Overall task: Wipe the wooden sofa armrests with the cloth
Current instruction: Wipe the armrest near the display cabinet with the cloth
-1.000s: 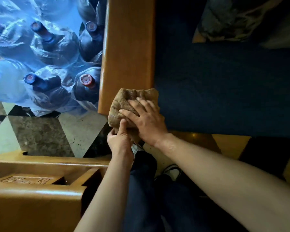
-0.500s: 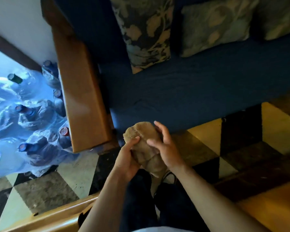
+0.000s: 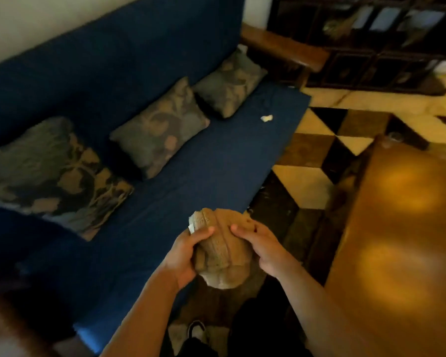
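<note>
A folded brown cloth point(image 3: 220, 249) is held in front of me, above the front edge of the blue sofa seat point(image 3: 216, 161). My left hand point(image 3: 183, 256) grips its left side and my right hand point(image 3: 263, 249) grips its right side. The far wooden armrest point(image 3: 283, 48) shows at the sofa's right end, well away from both hands. The near left armrest is out of view, apart from a blurred brown edge at the lower left corner.
Three patterned cushions point(image 3: 160, 127) lean against the sofa back. A small white scrap point(image 3: 266, 118) lies on the seat. A polished wooden table point(image 3: 402, 228) stands at right, a dark cabinet point(image 3: 376, 42) behind it. Checkered tile floor point(image 3: 319, 140) lies between.
The cloth came off the left armrest and both hands now hold it in the air. My view swung right along the sofa, so the water bottles and left armrest left the frame.
</note>
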Demonstrator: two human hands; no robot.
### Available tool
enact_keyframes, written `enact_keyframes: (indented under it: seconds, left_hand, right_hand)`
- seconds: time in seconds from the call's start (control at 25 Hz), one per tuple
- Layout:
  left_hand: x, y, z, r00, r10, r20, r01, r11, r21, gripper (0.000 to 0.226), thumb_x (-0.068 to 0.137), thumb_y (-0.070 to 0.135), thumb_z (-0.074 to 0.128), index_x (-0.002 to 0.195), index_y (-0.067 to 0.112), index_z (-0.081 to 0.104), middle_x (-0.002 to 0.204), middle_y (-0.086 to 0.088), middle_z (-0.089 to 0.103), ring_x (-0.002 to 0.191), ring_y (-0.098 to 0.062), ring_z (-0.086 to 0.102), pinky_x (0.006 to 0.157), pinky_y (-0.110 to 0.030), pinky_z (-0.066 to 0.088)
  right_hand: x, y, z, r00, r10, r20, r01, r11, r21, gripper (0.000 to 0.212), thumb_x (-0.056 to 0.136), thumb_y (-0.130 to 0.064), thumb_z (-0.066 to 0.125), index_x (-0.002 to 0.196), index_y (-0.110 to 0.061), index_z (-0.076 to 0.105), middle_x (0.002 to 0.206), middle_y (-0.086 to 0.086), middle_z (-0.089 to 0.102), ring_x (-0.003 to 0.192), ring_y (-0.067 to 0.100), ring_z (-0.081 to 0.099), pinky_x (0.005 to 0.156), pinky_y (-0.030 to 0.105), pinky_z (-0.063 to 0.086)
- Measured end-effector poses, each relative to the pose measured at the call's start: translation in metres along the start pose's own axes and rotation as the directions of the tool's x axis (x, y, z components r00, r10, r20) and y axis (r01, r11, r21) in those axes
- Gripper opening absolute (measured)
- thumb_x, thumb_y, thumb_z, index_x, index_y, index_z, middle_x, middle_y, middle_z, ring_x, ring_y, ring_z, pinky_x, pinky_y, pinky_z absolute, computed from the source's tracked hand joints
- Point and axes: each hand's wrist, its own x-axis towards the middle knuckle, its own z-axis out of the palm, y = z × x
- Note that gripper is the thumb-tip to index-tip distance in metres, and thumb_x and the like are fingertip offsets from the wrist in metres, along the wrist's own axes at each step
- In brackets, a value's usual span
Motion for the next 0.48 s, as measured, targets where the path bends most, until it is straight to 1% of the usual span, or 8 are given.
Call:
enact_keyframes:
  seconds: [0.08, 0.16, 0.28, 0.32, 0.4, 0.48]
  left_hand:
    - [0.042, 0.014, 0.031, 0.999, -0.036, 0.020, 0.034, 0.996, 0.088, 0.065, 0.070, 0.015, 0.089, 0.131, 0.009, 0.067, 0.124, -0.019, 0.075, 0.115, -0.037, 0.072, 0.095, -0.056, 0.058]
    - [0.087, 0.024, 0.065, 0.996, -0.087, 0.017, 0.083, 0.979, 0.186, 0.058, 0.073, 0.006, 0.085, 0.128, 0.007, 0.067, 0.120, -0.019, 0.077, 0.111, -0.035, 0.074, 0.097, -0.057, 0.058]
    - [0.162, 0.033, 0.127, 0.996, -0.090, -0.007, 0.087, 0.940, 0.331, 0.044, 0.081, 0.001, 0.080, 0.123, 0.004, 0.071, 0.113, -0.018, 0.079, 0.105, -0.034, 0.076, 0.095, -0.056, 0.059]
    - [0.186, 0.036, 0.153, 0.997, -0.077, -0.022, 0.080, 0.932, 0.353, 0.041, 0.081, 0.000, 0.079, 0.121, 0.004, 0.072, 0.112, -0.018, 0.079, 0.104, -0.034, 0.076, 0.095, -0.055, 0.060]
    - [0.227, 0.047, 0.203, 0.995, -0.067, -0.080, 0.092, 0.927, 0.364, 0.038, 0.081, -0.002, 0.078, 0.118, 0.005, 0.074, 0.110, -0.019, 0.080, 0.104, -0.036, 0.076, 0.097, -0.054, 0.059]
    - [0.259, 0.060, 0.247, 0.988, -0.097, -0.120, 0.133, 0.925, 0.356, 0.040, 0.080, -0.002, 0.080, 0.119, 0.005, 0.073, 0.111, -0.019, 0.079, 0.107, -0.037, 0.074, 0.100, -0.056, 0.056]
  right_hand:
    - [0.005, -0.016, -0.039, 0.985, -0.033, -0.169, 0.059, 0.987, 0.147, 0.096, 0.044, -0.052, 0.102, 0.129, -0.024, 0.068, 0.121, 0.001, 0.078, 0.114, 0.023, 0.072, 0.101, 0.047, 0.056]
    - [0.018, -0.033, -0.078, 0.955, -0.036, -0.293, 0.110, 0.965, 0.240, 0.087, 0.050, -0.042, 0.099, 0.129, -0.025, 0.066, 0.123, 0.005, 0.076, 0.113, 0.024, 0.072, 0.096, 0.048, 0.059]
    - [0.053, -0.059, -0.146, 0.901, -0.068, -0.428, 0.187, 0.952, 0.242, 0.077, 0.064, -0.033, 0.095, 0.133, -0.027, 0.062, 0.125, 0.006, 0.071, 0.113, 0.028, 0.070, 0.099, 0.055, 0.058]
    - [0.065, -0.071, -0.173, 0.886, -0.075, -0.458, 0.201, 0.951, 0.234, 0.071, 0.070, -0.029, 0.094, 0.133, -0.028, 0.061, 0.124, 0.005, 0.070, 0.112, 0.028, 0.070, 0.098, 0.055, 0.058]
    - [0.089, -0.095, -0.224, 0.861, -0.068, -0.504, 0.210, 0.950, 0.232, 0.061, 0.075, -0.025, 0.092, 0.128, -0.032, 0.062, 0.121, 0.002, 0.070, 0.109, 0.025, 0.070, 0.094, 0.049, 0.060]
    - [0.105, -0.125, -0.266, 0.853, -0.081, -0.516, 0.218, 0.953, 0.210, 0.060, 0.076, -0.026, 0.092, 0.127, -0.033, 0.063, 0.122, 0.002, 0.070, 0.111, 0.025, 0.070, 0.096, 0.050, 0.059]
